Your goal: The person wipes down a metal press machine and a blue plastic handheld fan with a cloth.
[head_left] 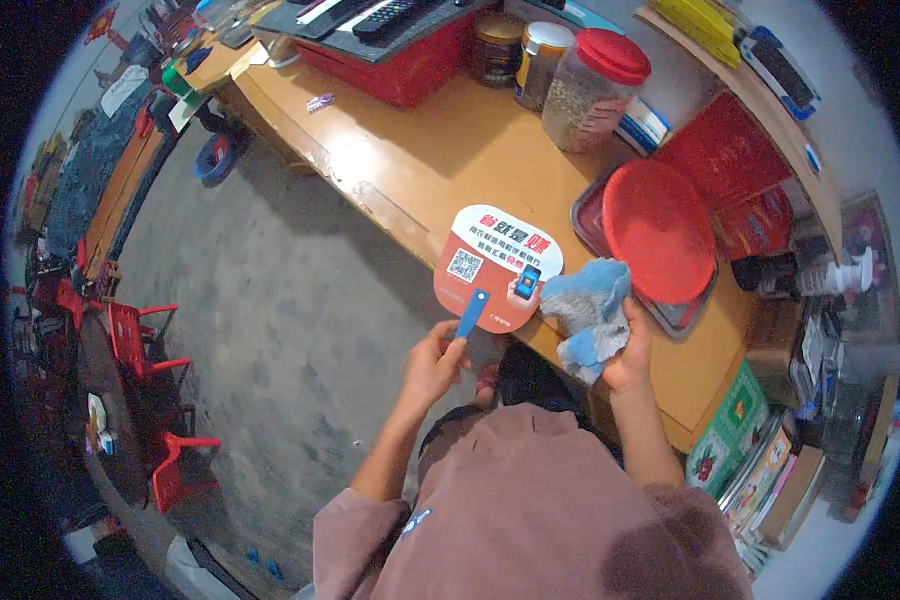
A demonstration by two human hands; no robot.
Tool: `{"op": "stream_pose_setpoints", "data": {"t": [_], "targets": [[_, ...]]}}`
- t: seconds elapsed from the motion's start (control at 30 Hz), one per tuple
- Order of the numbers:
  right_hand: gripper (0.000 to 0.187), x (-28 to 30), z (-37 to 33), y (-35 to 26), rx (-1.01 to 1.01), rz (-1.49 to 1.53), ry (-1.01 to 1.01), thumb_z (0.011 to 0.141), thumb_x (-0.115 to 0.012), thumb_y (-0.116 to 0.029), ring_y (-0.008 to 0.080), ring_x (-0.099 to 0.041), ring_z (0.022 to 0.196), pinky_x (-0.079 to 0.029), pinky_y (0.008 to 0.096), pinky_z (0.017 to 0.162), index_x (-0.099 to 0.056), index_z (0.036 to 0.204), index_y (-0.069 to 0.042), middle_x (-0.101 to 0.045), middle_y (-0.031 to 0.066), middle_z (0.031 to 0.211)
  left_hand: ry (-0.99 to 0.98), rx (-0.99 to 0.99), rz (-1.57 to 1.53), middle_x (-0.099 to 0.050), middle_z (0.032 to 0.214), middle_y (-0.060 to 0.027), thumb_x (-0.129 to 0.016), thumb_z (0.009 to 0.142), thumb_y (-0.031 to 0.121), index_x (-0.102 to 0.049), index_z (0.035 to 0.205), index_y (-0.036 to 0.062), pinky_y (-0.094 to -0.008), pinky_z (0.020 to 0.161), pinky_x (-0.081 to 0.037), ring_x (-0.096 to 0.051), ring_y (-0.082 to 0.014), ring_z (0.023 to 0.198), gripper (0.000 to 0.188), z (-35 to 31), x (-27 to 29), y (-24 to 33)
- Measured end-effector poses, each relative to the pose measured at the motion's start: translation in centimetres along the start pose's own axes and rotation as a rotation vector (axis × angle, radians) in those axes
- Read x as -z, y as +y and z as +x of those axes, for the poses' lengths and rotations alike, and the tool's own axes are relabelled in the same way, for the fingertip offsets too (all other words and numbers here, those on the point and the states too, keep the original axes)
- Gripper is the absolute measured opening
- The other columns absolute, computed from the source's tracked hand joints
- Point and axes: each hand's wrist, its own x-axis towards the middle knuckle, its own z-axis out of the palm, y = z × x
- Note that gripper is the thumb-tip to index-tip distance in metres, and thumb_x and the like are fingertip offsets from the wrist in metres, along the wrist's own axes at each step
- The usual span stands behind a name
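Observation:
A flat hand fan [463, 262], white above and orange-red below with printing on it, is held out by its blue handle. My left hand [435, 365] is closed round that handle in front of the table edge. In my right hand [630, 350] is a crumpled blue and grey cloth [590, 310], gripped at its right side. The cloth is close beside the fan's right edge; whether they touch I cannot tell. Just beyond the cloth, a round red plastic tray [660, 232] rests on a darker rectangular tray [592, 212].
The wooden table [410, 150] runs from far left to near right. At its back stand a red-lidded jar [595, 92], two smaller jars and a red box [390, 78] with a remote control [395, 18] on top. Books [770, 485] stack at right. Red chairs [145, 340] stand left.

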Motion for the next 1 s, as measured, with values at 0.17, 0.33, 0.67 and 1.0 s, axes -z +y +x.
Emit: {"op": "stream_pose_setpoints", "data": {"t": [0.17, 0.33, 0.67, 1.0], "targets": [[0.045, -2.7, 2.4, 0.6, 0.065, -0.074, 0.12, 0.094, -0.053, -0.03, 0.028, -0.057, 0.111, -0.047, 0.0442, 0.096, -0.048, 0.131, -0.005, -0.058, 0.0116, 0.125, 0.071, -0.131, 0.306, -0.064, 0.068, -0.0103, -0.063, 0.087, 0.014, -0.053, 0.121, 0.0078, -0.0338, 0.051, -0.048, -0.061, -0.0229, 0.055, 0.036, 1.3, 1.3, 2.3], [0.034, -6.2, 7.9, 4.1, 0.419, -0.942, -0.212, 0.093, -0.054, -0.018, 0.0299, -0.053, 0.118, -0.043, 0.04, 0.099, -0.057, 0.124, -0.004, -0.056, 0.0158, 0.127, 0.105, -0.343, 0.996, -0.068, 0.088, -0.0157, -0.069, 0.082, 0.018, -0.055, 0.115, 0.0089, -0.0466, 0.061, -0.052, -0.065, -0.0399, 0.074, 0.037, 4.5, 2.9, 5.6], [0.05, -5.6, 9.2, 9.0, 0.614, -2.03, -0.484, 0.082, -0.067, -0.029, 0.032, -0.03, 0.139, -0.025, 0.0501, 0.111, -0.058, 0.126, -0.009, -0.042, 0.0115, 0.144, -0.117, -0.66, 1.254, -0.053, 0.13, -0.0126, -0.074, 0.072, 0.016, -0.055, 0.121, 0.0071, -0.0433, 0.097, -0.044, -0.047, -0.0333, 0.124, 0.053, 9.2, 5.2, 8.5], [0.047, -6.7, 15.9, 6.7, 0.744, -2.244, -0.196, 0.088, -0.055, -0.024, 0.0303, -0.033, 0.137, -0.022, 0.0472, 0.113, -0.052, 0.131, -0.006, -0.042, 0.0117, 0.145, -0.223, -0.864, 1.261, -0.049, 0.137, -0.0099, -0.074, 0.07, 0.022, -0.053, 0.131, 0.0086, -0.0515, 0.105, -0.034, -0.042, -0.0321, 0.131, 0.066, 10.9, 6.1, 5.4]]}}
